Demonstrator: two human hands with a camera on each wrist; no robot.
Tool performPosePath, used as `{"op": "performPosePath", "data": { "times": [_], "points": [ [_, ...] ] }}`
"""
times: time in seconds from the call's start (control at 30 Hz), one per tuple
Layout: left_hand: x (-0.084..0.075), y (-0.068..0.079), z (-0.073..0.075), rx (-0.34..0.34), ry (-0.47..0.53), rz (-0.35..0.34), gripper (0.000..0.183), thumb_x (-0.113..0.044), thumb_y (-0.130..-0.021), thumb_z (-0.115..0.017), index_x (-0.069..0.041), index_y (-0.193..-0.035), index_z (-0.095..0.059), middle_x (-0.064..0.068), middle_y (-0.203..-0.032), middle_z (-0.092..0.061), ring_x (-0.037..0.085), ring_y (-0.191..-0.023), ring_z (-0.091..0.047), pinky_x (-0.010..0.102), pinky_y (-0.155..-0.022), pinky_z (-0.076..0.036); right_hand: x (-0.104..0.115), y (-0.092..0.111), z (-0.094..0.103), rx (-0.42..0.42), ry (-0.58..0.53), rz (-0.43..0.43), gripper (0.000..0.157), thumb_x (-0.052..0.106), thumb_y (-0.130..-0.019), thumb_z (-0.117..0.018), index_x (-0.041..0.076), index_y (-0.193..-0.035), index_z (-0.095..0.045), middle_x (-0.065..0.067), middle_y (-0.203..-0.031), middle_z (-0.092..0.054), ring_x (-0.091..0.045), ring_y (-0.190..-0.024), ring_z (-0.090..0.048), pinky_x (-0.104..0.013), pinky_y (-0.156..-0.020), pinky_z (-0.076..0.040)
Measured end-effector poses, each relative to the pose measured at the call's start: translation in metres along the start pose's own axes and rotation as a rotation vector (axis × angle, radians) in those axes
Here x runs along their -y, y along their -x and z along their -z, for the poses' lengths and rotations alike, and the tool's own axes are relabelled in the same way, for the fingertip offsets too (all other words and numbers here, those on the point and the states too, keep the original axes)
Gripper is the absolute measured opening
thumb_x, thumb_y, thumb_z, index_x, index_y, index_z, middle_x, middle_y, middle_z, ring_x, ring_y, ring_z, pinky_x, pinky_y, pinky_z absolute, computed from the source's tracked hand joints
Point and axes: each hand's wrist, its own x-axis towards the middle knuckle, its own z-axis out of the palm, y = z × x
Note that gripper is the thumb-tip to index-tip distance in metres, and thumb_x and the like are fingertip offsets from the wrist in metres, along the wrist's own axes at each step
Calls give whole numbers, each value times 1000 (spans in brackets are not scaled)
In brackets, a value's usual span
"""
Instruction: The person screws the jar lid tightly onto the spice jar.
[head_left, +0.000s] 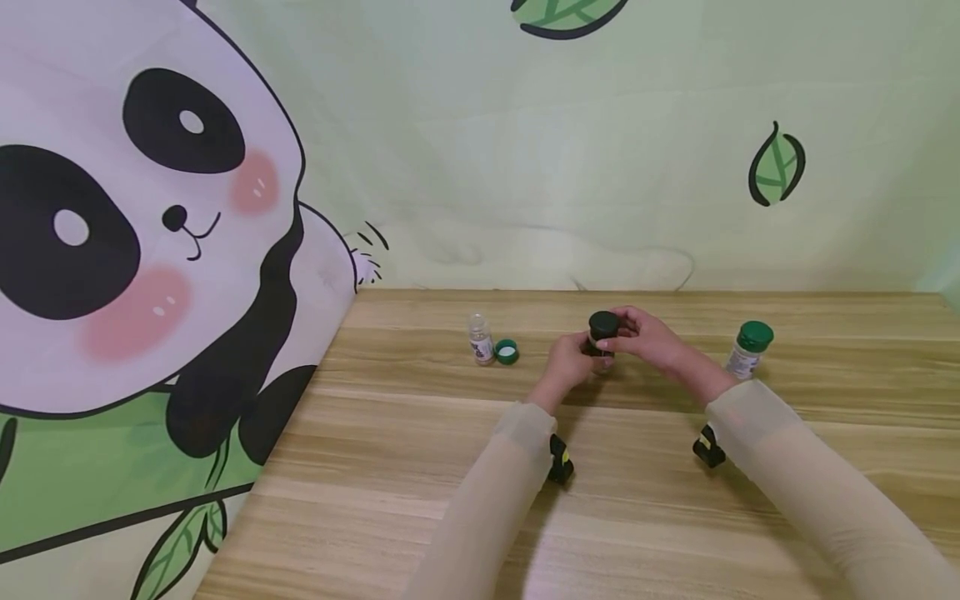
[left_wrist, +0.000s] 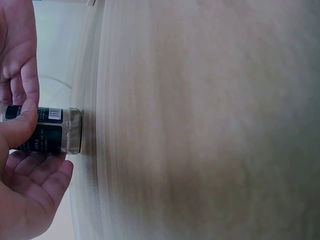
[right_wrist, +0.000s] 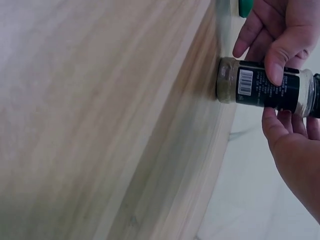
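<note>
A spice jar [right_wrist: 254, 86] with a black label and black cap [head_left: 603, 322] is upright at the back middle of the table. My left hand [head_left: 567, 360] grips its body, thumb across the label and fingers around the other side, as the left wrist view shows. On the jar's right, my right hand [head_left: 651, 340] holds the upper part just under the cap, with the thumb in front and fingers behind. The jar's base is at table level; whether it touches the wood I cannot tell.
Left of the hands stands an uncapped clear jar [head_left: 481, 343], beside a green cap [head_left: 506, 352] lying with its pale inside up. A green-capped jar [head_left: 752, 343] stands to the right, partly behind my right forearm. A panda-print cloth [head_left: 487, 150] hangs behind the wooden table [head_left: 375, 467].
</note>
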Motion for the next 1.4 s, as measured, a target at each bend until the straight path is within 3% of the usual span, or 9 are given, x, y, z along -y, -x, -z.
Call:
{"op": "performPosePath", "data": {
  "times": [0.33,0.83,1.13,1.4],
  "points": [
    [3,-1,-1,-6,5,4,43,-14,-86,-77,-8,-127,-67,10,-131,-67,24,-125,-60,38,-107,-45,-7,-2,9,98,6,21,62,13,-98,-58,-2,-151,-29,-28,-154,-36,-42,-143,-34,-56,-118,-28],
    [4,-4,-3,-8,-7,7,43,-15,-85,-78,-9,-126,-67,10,-128,-69,20,-115,-62,34,-98,-49,-5,-2,5,59,-8,6,59,11,-97,-60,-5,-146,-32,-30,-151,-38,-42,-142,-36,-55,-117,-30],
    [4,-4,-2,-12,-27,-18,39,-15,-85,-78,-7,-122,-69,11,-120,-72,16,-101,-62,27,-86,-50,-2,0,1,27,-2,10,60,13,-97,-61,-6,-146,-32,-30,-150,-38,-42,-141,-37,-54,-116,-32],
    [3,-4,-2,-13,-25,-18,43,-15,-85,-78,-7,-126,-67,12,-126,-69,22,-115,-63,32,-97,-50,-1,-1,-3,-14,-9,10,59,12,-96,-62,-7,-144,-33,-29,-149,-40,-38,-140,-39,-40,-111,-40]
  ]
}}
